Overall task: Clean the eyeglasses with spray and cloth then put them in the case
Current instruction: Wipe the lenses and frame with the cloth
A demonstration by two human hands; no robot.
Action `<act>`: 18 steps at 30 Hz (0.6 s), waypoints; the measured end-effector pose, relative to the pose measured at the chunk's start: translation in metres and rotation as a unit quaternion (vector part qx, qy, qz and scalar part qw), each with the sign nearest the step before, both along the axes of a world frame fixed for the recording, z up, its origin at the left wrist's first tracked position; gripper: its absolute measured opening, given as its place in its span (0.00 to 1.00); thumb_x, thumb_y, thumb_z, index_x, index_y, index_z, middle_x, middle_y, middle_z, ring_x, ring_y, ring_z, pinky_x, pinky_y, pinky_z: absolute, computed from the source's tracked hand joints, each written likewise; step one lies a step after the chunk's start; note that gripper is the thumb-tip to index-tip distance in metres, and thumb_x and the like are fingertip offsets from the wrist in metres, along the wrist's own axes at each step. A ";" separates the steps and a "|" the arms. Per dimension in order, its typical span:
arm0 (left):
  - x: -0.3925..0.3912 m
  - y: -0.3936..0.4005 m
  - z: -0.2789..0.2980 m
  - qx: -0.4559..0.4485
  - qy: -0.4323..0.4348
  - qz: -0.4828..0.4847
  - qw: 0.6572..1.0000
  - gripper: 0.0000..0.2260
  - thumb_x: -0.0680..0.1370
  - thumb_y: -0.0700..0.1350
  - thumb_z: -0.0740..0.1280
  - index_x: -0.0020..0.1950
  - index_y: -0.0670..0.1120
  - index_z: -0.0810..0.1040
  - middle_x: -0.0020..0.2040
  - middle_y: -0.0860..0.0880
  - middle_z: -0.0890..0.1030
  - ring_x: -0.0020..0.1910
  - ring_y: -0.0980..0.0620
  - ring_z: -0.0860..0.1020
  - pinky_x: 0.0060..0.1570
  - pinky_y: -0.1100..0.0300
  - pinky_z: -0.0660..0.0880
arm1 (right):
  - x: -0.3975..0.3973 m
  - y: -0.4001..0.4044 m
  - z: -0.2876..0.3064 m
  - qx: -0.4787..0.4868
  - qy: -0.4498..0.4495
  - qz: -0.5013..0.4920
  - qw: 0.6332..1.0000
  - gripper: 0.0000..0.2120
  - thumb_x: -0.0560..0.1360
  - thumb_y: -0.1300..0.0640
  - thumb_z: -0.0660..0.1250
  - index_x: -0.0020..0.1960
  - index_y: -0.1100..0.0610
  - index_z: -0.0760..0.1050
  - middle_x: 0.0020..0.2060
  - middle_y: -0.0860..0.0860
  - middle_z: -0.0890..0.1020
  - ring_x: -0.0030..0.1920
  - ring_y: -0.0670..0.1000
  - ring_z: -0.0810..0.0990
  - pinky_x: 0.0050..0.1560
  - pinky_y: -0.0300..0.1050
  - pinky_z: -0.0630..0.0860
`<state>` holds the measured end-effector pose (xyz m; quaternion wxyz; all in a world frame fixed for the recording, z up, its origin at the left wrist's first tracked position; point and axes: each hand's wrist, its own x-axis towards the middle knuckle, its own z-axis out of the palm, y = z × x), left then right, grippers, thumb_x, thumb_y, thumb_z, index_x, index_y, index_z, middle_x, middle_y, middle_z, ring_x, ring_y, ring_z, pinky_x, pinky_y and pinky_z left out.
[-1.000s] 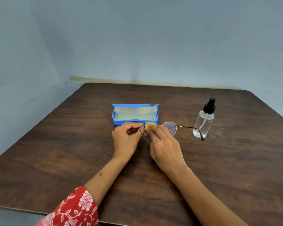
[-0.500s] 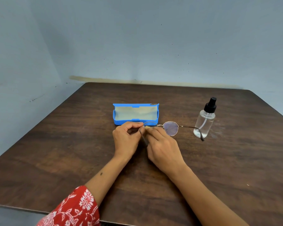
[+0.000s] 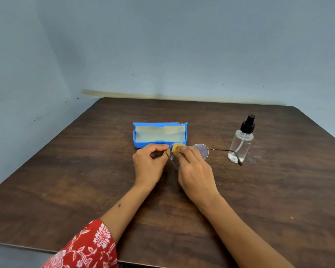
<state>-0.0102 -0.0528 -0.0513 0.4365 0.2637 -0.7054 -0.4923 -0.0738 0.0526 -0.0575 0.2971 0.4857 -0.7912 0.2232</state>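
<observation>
Head view, left to right: open blue glasses case (image 3: 160, 134) sits on the dark wooden bench (image 3: 66, 180); just before it, the left hand (image 3: 150, 163) pinches the round wire-rimmed eyeglasses (image 3: 201, 151) at one hinge, the right hand (image 3: 194, 172) presses a small yellow cloth (image 3: 176, 148) on the nearer lens; a clear spray bottle (image 3: 241, 143) stands rightmost.

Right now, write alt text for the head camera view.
Two hands clean eyeglasses over a brown table: left hand grips the frame, right hand rubs a yellow cloth on one lens. Behind: open blue case, spray bottle.
</observation>
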 end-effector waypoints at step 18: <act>0.000 0.001 0.002 -0.002 -0.004 0.000 1.000 0.06 0.68 0.35 0.74 0.43 0.43 0.84 0.38 0.49 0.84 0.38 0.58 0.82 0.46 0.61 0.79 | -0.004 -0.002 0.000 -0.018 0.001 -0.017 1.000 0.20 0.69 0.66 0.55 0.56 0.67 0.78 0.52 0.60 0.81 0.56 0.57 0.76 0.56 0.44 0.73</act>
